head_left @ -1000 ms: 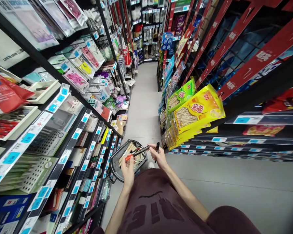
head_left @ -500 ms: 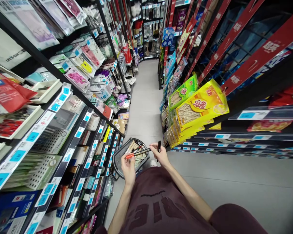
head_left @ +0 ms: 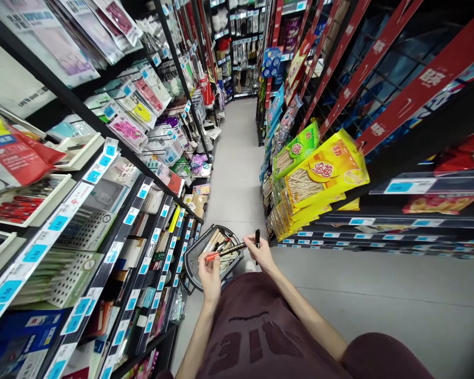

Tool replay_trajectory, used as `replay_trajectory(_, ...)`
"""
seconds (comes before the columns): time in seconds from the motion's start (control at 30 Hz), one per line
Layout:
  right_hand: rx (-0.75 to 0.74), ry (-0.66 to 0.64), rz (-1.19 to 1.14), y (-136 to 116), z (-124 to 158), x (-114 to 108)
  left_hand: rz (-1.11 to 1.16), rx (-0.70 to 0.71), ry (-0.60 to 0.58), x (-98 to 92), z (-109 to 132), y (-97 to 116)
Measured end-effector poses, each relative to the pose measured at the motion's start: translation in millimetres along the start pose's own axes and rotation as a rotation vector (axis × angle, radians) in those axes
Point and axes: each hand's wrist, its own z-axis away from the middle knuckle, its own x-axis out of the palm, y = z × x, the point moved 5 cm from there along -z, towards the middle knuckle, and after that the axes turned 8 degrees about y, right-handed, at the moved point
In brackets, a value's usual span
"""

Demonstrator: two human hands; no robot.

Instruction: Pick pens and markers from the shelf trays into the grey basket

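Observation:
In front of my body, a slim black pen with an orange-red end (head_left: 232, 249) lies slanted between my two hands. My left hand (head_left: 210, 276) is closed, pinching the orange end between thumb and fingers. At the other end of the pen, the fingertips of my right hand (head_left: 263, 254) are closed. That hand also holds a short black stick-like piece (head_left: 257, 238) upright; whether it is a pen cap or a second pen, I cannot tell. Below both hands stands a dark grey shopping basket (head_left: 190, 259) with pale sticks and several pens inside, partly hidden by my hands.
Shelves with blue price tags (head_left: 35, 253) line the left side, holding a white tray of red pens (head_left: 18, 208) and hanging packets (head_left: 126, 131). Yellow snack bags (head_left: 326, 176) jut into the aisle on the right. Grey floor (head_left: 240, 173) runs between the racks.
The pen dips slightly lower, and my left hand has shifted a little down and right. Both hands keep their hold. The whole view has moved slightly.

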Motion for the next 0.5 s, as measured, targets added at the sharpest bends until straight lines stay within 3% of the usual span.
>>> replay_trajectory(0.3, 0.004, -0.179, 0.002, -0.8, -1.5, 4.2, 0.097, -0.175, -0.045, 6.8, 0.0, -7.3)
replay_trajectory(0.5, 0.0, -0.177, 0.039, -4.1, -7.0, 2.4, 0.003, -0.133, -0.036, 11.8, -1.3, -4.7)
